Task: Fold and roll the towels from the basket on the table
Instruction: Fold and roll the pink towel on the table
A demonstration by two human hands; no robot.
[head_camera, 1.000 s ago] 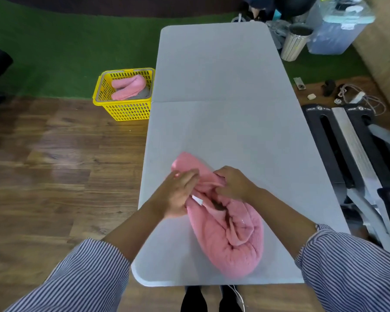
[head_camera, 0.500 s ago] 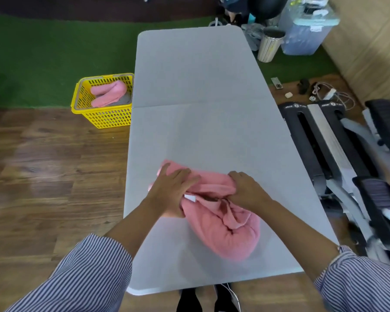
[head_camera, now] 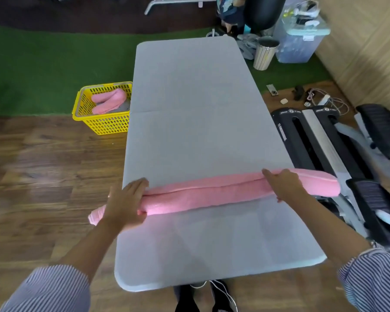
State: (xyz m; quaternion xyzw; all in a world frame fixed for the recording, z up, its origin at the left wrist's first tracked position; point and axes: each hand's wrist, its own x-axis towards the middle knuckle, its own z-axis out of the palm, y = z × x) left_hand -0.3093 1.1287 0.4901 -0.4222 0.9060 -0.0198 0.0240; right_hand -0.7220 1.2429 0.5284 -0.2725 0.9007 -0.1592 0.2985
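Observation:
A pink towel (head_camera: 212, 194) lies stretched in one long roll across the near part of the grey table (head_camera: 196, 109), both ends overhanging the table's sides. My left hand (head_camera: 124, 201) grips the roll near its left end at the table's left edge. My right hand (head_camera: 284, 184) rests on top of the roll near its right end, fingers curled over it. A yellow basket (head_camera: 101, 122) stands on the floor left of the table. Inside it lies another pink towel (head_camera: 109, 101) on something grey.
Black and grey exercise equipment (head_camera: 320, 149) lies on the floor close along the table's right side. A striped bin (head_camera: 265, 55) and a clear storage box (head_camera: 300, 41) stand beyond the far right corner. Cables and small items (head_camera: 313, 97) litter the floor there.
The towel was a bunched heap under both hands near the front; now it is stretched into a long roll across the table. My hands have moved apart to its ends.

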